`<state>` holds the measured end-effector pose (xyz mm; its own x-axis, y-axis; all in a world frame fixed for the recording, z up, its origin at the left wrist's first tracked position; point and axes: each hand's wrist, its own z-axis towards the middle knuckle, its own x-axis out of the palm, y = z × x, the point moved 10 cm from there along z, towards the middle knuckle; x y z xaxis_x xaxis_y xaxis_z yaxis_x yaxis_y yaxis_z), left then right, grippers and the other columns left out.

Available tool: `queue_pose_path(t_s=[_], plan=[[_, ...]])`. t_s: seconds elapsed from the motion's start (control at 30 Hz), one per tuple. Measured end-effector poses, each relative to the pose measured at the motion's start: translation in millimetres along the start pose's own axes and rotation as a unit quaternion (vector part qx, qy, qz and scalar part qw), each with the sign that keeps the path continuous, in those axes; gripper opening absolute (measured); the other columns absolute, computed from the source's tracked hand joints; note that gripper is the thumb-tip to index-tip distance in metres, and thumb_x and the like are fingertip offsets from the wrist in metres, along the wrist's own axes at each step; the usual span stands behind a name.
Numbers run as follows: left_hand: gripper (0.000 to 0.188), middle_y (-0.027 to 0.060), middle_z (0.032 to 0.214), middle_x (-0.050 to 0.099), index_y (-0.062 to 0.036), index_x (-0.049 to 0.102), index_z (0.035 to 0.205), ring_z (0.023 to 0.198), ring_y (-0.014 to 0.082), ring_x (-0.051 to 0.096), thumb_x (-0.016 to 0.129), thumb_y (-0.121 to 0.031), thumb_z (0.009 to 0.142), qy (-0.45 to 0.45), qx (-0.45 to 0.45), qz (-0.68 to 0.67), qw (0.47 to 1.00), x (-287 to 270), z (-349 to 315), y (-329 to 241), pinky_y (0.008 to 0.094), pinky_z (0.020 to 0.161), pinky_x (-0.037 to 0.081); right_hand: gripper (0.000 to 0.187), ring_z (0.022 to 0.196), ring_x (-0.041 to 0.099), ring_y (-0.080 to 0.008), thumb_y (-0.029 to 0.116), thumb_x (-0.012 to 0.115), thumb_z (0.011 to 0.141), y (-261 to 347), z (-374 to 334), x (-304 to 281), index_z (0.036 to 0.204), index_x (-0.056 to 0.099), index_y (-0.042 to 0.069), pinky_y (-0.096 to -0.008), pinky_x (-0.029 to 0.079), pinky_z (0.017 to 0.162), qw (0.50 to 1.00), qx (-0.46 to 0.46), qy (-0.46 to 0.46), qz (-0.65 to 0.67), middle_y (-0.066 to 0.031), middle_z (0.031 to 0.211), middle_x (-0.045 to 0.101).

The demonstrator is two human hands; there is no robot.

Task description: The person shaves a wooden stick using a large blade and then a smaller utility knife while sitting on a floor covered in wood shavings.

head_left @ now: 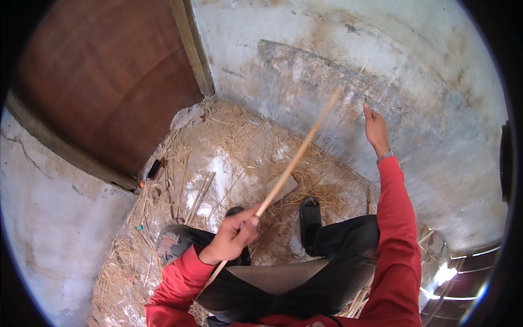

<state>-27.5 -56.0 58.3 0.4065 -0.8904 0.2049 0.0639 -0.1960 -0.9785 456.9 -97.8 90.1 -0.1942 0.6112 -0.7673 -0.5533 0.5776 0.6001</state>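
A long, pale wooden stick slants up and to the right across the middle of the view. My left hand is closed round its lower part, and the thin end runs back past my wrist. Out to the right, my right hand is raised in front of the wall with its thumb pointing up, apart from the stick. Its fingers look closed, and a tiny dark tip shows at the thumb; what it belongs to cannot be made out. Below the stick, a flat grey block lies on the straw.
Loose straw covers much of the floor around my dark shoes. Thin cut sticks lie on the left, near a small black object. A brown door and a stained wall enclose the corner.
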Motion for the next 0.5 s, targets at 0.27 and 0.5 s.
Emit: queue_pose_path(t_s=[0.27,0.5], plan=[[0.052,-0.0044,0.063,0.026,-0.0142,0.021,0.158,0.047,0.0069,0.021,0.037,-0.023,0.109,-0.027,-0.07,-0.198,0.977,-9.8,6.3,-0.9,0.0218,0.044,0.027,0.054,0.055,0.049,-0.024,0.05,0.052,0.1,176.2,-133.7,-7.2,0.098,0.069,-0.001,-0.0407,0.041,0.056,0.968,-0.203,0.14,0.049,-0.0139,0.06,0.051],[0.051,-0.0046,0.063,0.025,-0.0217,0.023,0.158,0.047,0.0065,0.021,0.037,-0.023,0.109,-0.035,-0.103,-0.238,0.965,-2.8,16.2,-0.9,0.0217,0.042,0.024,0.046,0.058,0.058,-0.0431,0.042,0.054,0.098,234.8,-239.6,49.8,0.083,0.067,0.001,-0.0491,0.045,0.054,0.895,-0.335,0.292,0.033,-0.0228,0.06,0.057]])
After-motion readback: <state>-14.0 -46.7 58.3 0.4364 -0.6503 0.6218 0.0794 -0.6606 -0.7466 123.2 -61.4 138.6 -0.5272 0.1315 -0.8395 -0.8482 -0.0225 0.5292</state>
